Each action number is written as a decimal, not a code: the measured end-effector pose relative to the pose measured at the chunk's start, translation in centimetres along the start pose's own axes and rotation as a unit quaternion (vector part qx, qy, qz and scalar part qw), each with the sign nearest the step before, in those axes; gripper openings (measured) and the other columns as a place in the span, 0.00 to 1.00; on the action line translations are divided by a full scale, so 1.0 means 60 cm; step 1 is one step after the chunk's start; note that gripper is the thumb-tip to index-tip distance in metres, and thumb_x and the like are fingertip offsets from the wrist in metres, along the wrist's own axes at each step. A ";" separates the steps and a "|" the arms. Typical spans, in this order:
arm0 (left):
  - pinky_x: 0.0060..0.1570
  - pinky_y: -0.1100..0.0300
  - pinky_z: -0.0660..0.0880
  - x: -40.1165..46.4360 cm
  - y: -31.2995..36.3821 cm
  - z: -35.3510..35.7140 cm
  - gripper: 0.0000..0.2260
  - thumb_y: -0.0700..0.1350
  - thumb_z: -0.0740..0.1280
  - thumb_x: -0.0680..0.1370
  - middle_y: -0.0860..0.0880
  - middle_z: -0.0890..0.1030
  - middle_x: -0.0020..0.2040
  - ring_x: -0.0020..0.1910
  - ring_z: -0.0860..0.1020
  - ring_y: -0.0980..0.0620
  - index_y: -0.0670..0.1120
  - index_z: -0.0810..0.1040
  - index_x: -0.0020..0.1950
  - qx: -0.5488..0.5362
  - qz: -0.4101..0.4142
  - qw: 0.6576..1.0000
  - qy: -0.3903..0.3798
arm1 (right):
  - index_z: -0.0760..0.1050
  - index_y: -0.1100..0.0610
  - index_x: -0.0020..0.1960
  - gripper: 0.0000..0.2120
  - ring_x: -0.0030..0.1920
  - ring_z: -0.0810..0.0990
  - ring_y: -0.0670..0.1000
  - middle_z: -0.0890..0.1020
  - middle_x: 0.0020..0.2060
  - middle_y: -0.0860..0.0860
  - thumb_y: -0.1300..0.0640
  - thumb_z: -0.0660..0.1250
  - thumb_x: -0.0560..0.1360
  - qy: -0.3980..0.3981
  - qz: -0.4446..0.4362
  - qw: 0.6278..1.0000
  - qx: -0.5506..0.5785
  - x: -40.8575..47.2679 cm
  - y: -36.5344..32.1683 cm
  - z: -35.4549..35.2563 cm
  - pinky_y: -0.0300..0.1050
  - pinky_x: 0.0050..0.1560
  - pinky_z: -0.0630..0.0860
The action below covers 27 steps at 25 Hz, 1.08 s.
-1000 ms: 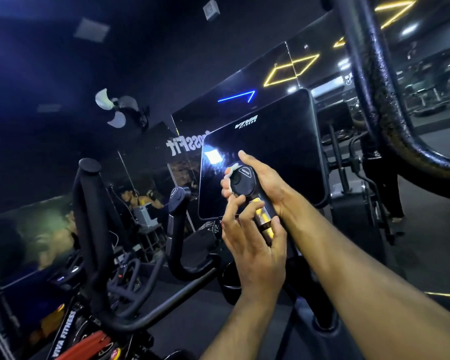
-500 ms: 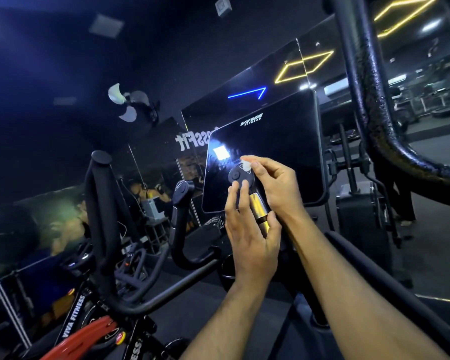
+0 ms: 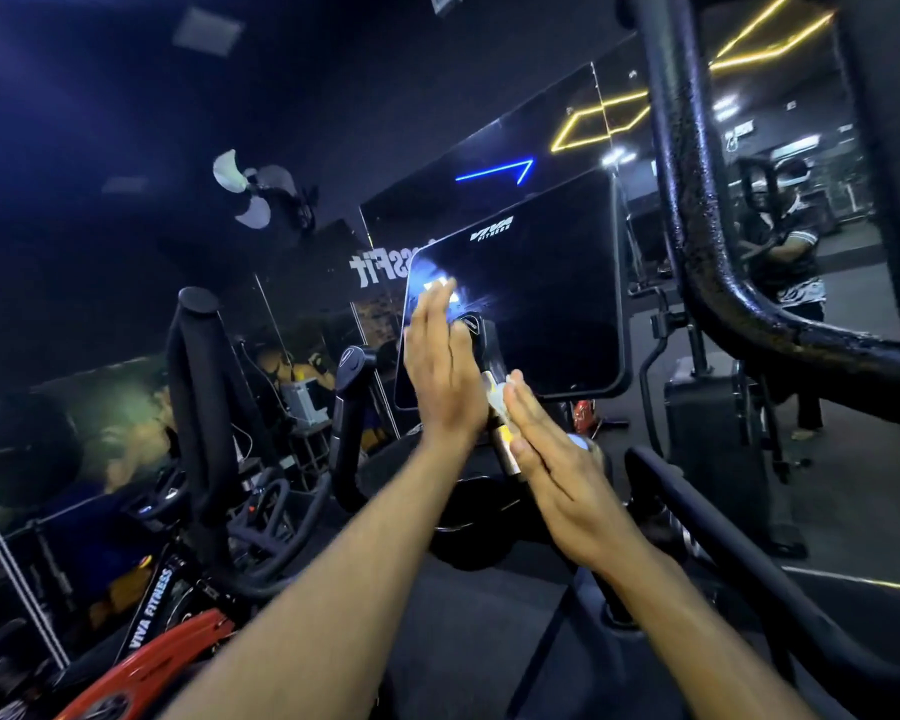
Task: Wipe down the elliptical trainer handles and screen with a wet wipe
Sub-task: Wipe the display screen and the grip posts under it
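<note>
The elliptical's dark screen [image 3: 536, 298] stands tilted ahead of me, with a light glare at its lower left. In front of it rises a short black handle [image 3: 478, 330] with a metal grip plate [image 3: 506, 445]. My right hand [image 3: 557, 475] lies along that handle from the right, its straight fingers pressing a white wet wipe [image 3: 505, 396] against the grip plate. My left hand [image 3: 440, 366] is raised flat on the handle's left side, fingers straight and together, its fingertips over the screen's lower left corner. It holds nothing.
A second short handle [image 3: 353, 392] and a tall black moving handle [image 3: 198, 402] stand to the left. A thick black bar [image 3: 692, 215] curves down at the right. A red and black bike frame [image 3: 152, 652] sits at lower left. Mirrors line the far wall.
My right hand has slid with the wipe from the handle's top down to the grip plate. My left hand has come off the handle and risen, fingers flat.
</note>
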State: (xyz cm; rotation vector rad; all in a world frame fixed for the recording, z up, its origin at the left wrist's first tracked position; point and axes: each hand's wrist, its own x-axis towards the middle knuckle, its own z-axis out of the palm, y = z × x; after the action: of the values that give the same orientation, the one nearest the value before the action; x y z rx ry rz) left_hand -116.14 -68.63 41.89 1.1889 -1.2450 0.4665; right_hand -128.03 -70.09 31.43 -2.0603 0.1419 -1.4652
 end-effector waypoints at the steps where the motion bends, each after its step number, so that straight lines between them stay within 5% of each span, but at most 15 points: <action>1: 0.77 0.46 0.63 0.025 0.013 0.002 0.20 0.52 0.53 0.84 0.59 0.80 0.68 0.71 0.72 0.60 0.53 0.78 0.72 0.000 -0.051 0.998 -0.041 | 0.55 0.55 0.82 0.25 0.81 0.50 0.42 0.53 0.82 0.45 0.56 0.56 0.86 -0.014 0.014 1.000 -0.002 0.014 -0.004 0.000 0.48 0.81 0.51; 5: 0.72 0.49 0.69 0.049 0.019 0.001 0.23 0.61 0.52 0.84 0.63 0.86 0.51 0.60 0.80 0.62 0.57 0.87 0.56 0.034 -0.103 0.983 -0.150 | 0.48 0.51 0.82 0.28 0.81 0.46 0.41 0.47 0.82 0.45 0.57 0.56 0.86 -0.031 0.029 0.999 0.000 0.054 -0.021 -0.003 0.51 0.82 0.50; 9: 0.70 0.54 0.70 0.064 0.008 -0.012 0.19 0.55 0.54 0.87 0.60 0.85 0.56 0.60 0.79 0.62 0.55 0.85 0.61 0.094 -0.049 0.976 -0.191 | 0.47 0.54 0.83 0.30 0.82 0.44 0.44 0.46 0.83 0.45 0.57 0.57 0.86 -0.038 -0.022 0.993 -0.107 -0.043 -0.003 0.001 0.41 0.81 0.45; 14: 0.52 0.78 0.62 0.059 0.012 -0.011 0.19 0.51 0.52 0.89 0.60 0.82 0.62 0.58 0.72 0.66 0.53 0.83 0.64 0.129 -0.013 0.973 -0.190 | 0.38 0.40 0.80 0.35 0.74 0.44 0.25 0.44 0.76 0.26 0.39 0.56 0.82 -0.069 0.102 0.991 -0.058 -0.051 -0.018 0.000 0.22 0.71 0.45; 18: 0.58 0.65 0.69 0.061 0.002 -0.009 0.20 0.51 0.52 0.89 0.58 0.83 0.59 0.59 0.76 0.62 0.52 0.83 0.64 0.106 0.003 0.978 -0.181 | 0.37 0.49 0.83 0.39 0.79 0.41 0.34 0.42 0.82 0.39 0.40 0.57 0.83 -0.051 0.078 0.990 -0.104 0.029 -0.031 0.007 0.37 0.79 0.46; 23: 0.59 0.69 0.67 0.064 -0.006 -0.013 0.19 0.52 0.53 0.89 0.60 0.83 0.60 0.60 0.76 0.65 0.54 0.84 0.62 0.088 0.005 0.979 -0.185 | 0.45 0.58 0.83 0.36 0.82 0.42 0.49 0.43 0.83 0.49 0.48 0.60 0.84 -0.064 -0.057 0.960 -0.266 -0.042 -0.027 -0.003 0.45 0.81 0.45; 27: 0.62 0.64 0.71 0.075 -0.008 -0.025 0.20 0.53 0.53 0.89 0.64 0.84 0.47 0.58 0.79 0.62 0.53 0.85 0.63 0.069 -0.006 0.970 -0.231 | 0.44 0.56 0.83 0.36 0.82 0.40 0.46 0.42 0.83 0.47 0.46 0.58 0.84 -0.059 -0.016 0.968 -0.242 -0.041 -0.024 0.005 0.38 0.80 0.41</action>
State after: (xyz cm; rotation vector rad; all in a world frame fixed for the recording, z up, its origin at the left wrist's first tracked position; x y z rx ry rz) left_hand -113.56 -68.88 45.91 1.4766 -1.6211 0.2763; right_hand -129.08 -67.78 30.12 -2.5391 0.4596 -1.4243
